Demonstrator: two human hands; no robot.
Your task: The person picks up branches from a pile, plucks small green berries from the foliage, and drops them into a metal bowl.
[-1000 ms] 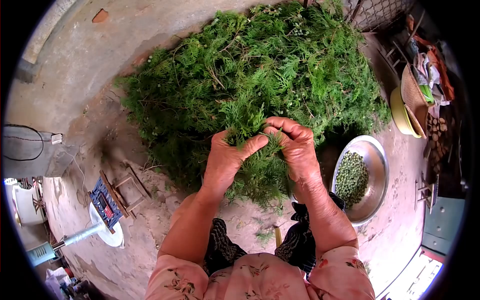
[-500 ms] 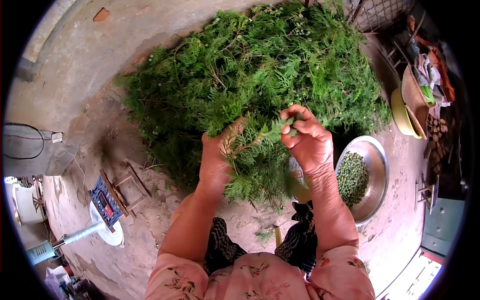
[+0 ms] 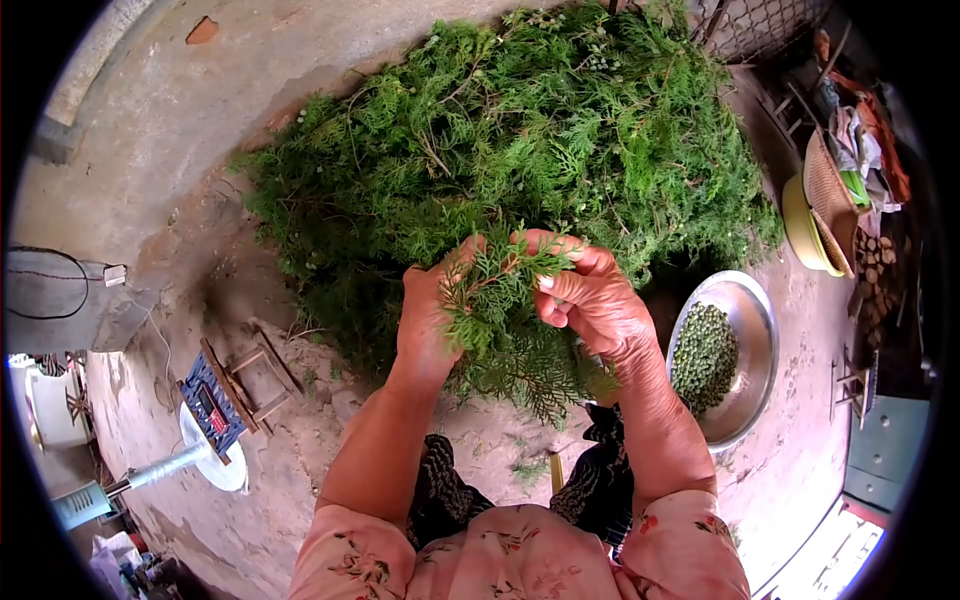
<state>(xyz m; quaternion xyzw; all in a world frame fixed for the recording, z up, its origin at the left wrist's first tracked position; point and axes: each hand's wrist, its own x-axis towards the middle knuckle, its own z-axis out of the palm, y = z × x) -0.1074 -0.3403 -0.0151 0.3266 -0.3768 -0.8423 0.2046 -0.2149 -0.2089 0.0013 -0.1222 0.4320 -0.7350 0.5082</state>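
My left hand (image 3: 428, 310) is closed around a leafy cypress branch (image 3: 500, 290), its fingers partly hidden by the foliage. My right hand (image 3: 592, 290) is at the other side of this branch, thumb and forefinger pinched at its tip and the other fingers curled. What lies inside the curled fingers is hard to make out. Just beyond both hands rises a large heap of cut green branches (image 3: 500, 130) with small cones among the leaves. Right of my right forearm stands a metal basin (image 3: 757, 370), partly filled with small green cones (image 3: 705, 360).
A small wooden stool (image 3: 262, 375) and a white-based stand (image 3: 215, 455) are on the floor at left. A yellow basin (image 3: 800, 225) and a wicker basket (image 3: 832, 195) lean at right. Behind the heap is a concrete wall (image 3: 270, 70).
My right hand, which held green bits in its fingertips, has moved left and slightly down onto the branch. The branch has shifted slightly in my left hand, which stays nearly in place.
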